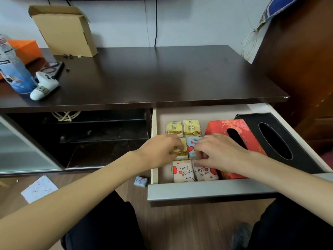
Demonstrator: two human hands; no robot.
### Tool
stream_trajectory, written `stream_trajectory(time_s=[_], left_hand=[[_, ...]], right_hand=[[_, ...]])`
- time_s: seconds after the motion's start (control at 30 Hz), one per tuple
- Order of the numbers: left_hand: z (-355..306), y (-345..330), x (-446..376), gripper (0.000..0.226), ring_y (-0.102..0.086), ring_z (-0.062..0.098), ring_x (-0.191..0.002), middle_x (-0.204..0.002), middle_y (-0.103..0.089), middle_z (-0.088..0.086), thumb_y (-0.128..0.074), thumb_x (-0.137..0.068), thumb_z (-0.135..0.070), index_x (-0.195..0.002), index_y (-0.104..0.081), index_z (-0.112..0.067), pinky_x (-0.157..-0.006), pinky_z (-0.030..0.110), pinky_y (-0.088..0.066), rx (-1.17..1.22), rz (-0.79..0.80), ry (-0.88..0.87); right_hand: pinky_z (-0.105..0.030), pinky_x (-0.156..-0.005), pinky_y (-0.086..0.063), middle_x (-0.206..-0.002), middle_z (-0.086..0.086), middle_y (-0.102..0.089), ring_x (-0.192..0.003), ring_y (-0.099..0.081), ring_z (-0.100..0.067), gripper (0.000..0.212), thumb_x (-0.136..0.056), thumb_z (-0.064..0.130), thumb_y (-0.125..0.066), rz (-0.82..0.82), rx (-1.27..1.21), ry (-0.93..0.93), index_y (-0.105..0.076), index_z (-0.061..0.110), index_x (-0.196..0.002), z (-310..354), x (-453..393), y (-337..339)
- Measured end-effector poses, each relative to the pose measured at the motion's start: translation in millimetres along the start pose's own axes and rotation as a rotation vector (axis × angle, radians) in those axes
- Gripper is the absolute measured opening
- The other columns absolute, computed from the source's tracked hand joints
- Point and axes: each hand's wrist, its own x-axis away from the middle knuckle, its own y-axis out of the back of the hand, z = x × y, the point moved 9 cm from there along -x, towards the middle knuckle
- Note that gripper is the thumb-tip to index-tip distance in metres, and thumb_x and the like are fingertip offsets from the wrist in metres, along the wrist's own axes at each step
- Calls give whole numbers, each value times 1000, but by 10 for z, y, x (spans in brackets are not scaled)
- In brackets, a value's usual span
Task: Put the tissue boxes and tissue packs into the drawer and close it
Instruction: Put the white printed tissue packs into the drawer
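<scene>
I observe the open white drawer point(207, 190): left hand point(158, 150) fingers curl onto a yellow tissue pack point(182, 150); right hand point(221, 152) pinches a blue heart-printed tissue pack point(191, 147).

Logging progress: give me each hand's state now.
Left hand: fingers curled on the yellow tissue pack.
Right hand: fingers curled on the blue tissue pack.

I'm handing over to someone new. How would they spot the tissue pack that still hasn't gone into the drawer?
Start at the open drawer with its grey front panel, then look at the wooden floor just past its left front corner. A small light blue tissue pack with red hearts lies there alone. Every other pack sits in rows inside the drawer, and the white sheet farther left is flat paper, not a pack.
</scene>
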Motion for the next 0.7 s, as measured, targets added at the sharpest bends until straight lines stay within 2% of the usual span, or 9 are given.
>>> stream_trajectory(time_s=[0.13, 0.2, 0.27, 0.3, 0.37, 0.47, 0.53, 0.6, 0.7], left_hand=[[-139, 171, 105, 23, -59, 5, -107, -117, -66, -10, -64, -95, -28, -116, -71, -23, -94, 35, -52, 123, -31, 18], [-268, 316, 210, 28, -61, 1, -101, -109, -66, -17, -63, -93, -44, -113, -72, -28, -89, 33, -54, 173, -18, 21], [-402, 396, 378, 47, -60, -5, -102, -107, -66, -23, -56, -86, -69, -114, -70, -35, -85, 25, -53, 289, 53, 37], [-461, 382, 488, 59, -57, -9, -107, -114, -64, -26, -52, -80, -80, -121, -66, -39, -86, 20, -49, 337, 113, 52], [-603, 301, 712, 80, -47, -13, -115, -132, -54, -30, -47, -69, -92, -134, -49, -46, -86, 15, -40, 218, 190, 30], [-856, 190, 829, 68, -51, -2, -113, -129, -55, -22, -51, -77, -81, -133, -45, -42, -77, 21, -42, -125, 126, -121], [-901, 183, 767, 55, -55, 5, -111, -123, -60, -18, -55, -83, -66, -130, -53, -38, -77, 26, -47, -163, 78, -137], [-875, 162, 711, 50, -57, 6, -109, -121, -63, -18, -57, -83, -63, -127, -57, -37, -81, 31, -53, -153, 80, -133], [-828, 115, 707, 44, -61, 5, -102, -113, -67, -18, -57, -84, -61, -121, -60, -38, -75, 29, -52, -160, 84, -130]], right_hand=[[-32, -74, -48, -76, 18, -51, -83, -55, -9, 25, -90, 51, -69, -13, -45, -24, -60, 32, -77, -15, 54, 53], [-30, -67, -45, -74, 18, -50, -82, -55, -9, 25, -93, 49, -67, -46, -104, -37, -58, 33, -76, -41, 129, 136], [-33, -66, -48, -77, 16, -55, -80, -54, -6, 29, -95, 53, -61, -90, -175, -46, -61, 30, -77, -71, 248, 233], [-34, -68, -49, -78, 16, -58, -81, -55, -5, 32, -95, 58, -57, -102, -208, -46, -64, 31, -79, -81, 325, 275], [-32, -72, -49, -83, 18, -63, -86, -57, -1, 42, -90, 72, -50, -96, -296, -33, -68, 35, -84, -88, 496, 330], [-30, -85, -50, -105, 29, -63, -105, -56, 4, 57, -73, 92, -52, 33, -435, -5, -66, 46, -104, -58, 751, 266], [-24, -92, -47, -118, 36, -53, -114, -48, 8, 73, -64, 96, -56, 125, -347, 45, -56, 51, -122, 12, 880, 177], [-23, -92, -43, -120, 36, -48, -113, -43, 7, 76, -69, 90, -59, 125, -153, 117, -52, 48, -132, 80, 931, 125], [-29, -91, -44, -123, 24, -54, -113, -45, -3, 59, -84, 68, -63, 55, -14, 171, -61, 36, -134, 91, 921, 113]])
